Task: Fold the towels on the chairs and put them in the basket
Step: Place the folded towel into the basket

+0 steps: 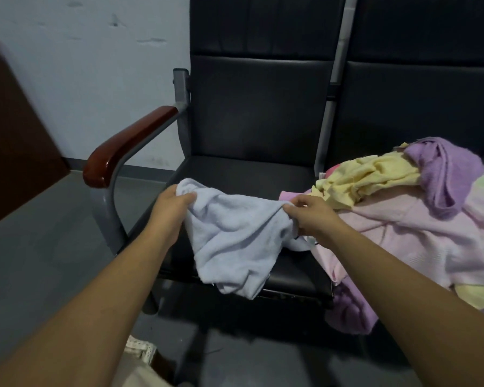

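Left hand (171,204) and right hand (308,214) each grip an upper edge of a light blue towel (235,238), held over the black chair (259,113) seat. Towel hangs crumpled past the seat's front. Towel pile (403,208) (pink, yellow, purple) sits on the next seat, to the right.

Black seat (243,174) lies open at the back; armrest (129,143) blocks the left, towel pile (403,219) seemingly spills onto its right.

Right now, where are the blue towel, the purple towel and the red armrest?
blue towel (235,236), head view, middle of the cloth.
purple towel (453,169), head view, top hump.
red armrest (129,141), head view, wooden top.
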Action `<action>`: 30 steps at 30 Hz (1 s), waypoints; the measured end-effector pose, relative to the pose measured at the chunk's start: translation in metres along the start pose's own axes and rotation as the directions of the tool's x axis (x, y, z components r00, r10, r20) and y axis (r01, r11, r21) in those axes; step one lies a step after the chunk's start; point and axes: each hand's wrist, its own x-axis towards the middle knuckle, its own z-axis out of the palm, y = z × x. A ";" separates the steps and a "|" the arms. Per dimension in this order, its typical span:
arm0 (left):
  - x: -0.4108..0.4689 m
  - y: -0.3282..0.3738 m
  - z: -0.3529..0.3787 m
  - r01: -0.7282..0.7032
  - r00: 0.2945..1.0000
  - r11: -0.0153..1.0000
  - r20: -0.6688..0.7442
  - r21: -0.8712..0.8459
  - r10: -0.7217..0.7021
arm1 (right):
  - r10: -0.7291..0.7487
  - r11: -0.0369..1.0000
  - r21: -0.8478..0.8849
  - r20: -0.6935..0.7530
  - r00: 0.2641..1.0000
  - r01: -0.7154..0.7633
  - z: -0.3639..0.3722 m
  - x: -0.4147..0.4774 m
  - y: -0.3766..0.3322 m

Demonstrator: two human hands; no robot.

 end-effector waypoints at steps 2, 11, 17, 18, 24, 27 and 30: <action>-0.008 0.016 0.005 0.032 0.999 0.994 0.021 -0.106 -0.030 | 0.146 0.957 0.227 0.159 0.977 -0.180 -0.001 -0.006 -0.008; -0.001 0.099 -0.016 0.017 0.996 0.973 0.088 -0.231 0.004 | -0.095 0.699 0.714 0.164 0.982 -0.051 -0.040 -0.009 -0.078; -0.006 0.163 -0.043 0.015 0.984 0.904 0.165 -0.427 0.061 | -0.147 0.521 0.852 0.029 0.989 0.052 -0.079 -0.030 -0.163; -0.009 0.171 -0.045 -0.001 0.989 0.914 0.136 -0.405 0.061 | -0.146 0.543 0.838 0.030 0.989 0.055 -0.084 -0.033 -0.173; -0.017 0.184 -0.058 -0.175 0.976 0.975 0.108 -0.139 0.191 | -0.065 0.705 0.701 0.212 0.975 -0.106 -0.102 -0.060 -0.192; -0.019 0.184 -0.062 -0.281 0.959 0.960 0.029 0.012 0.280 | -0.147 0.654 0.753 0.214 0.966 -0.067 -0.103 -0.068 -0.195; -0.020 0.186 -0.063 -0.298 0.953 0.954 0.043 -0.034 0.299 | -0.147 0.688 0.725 0.118 0.982 0.016 -0.102 -0.070 -0.195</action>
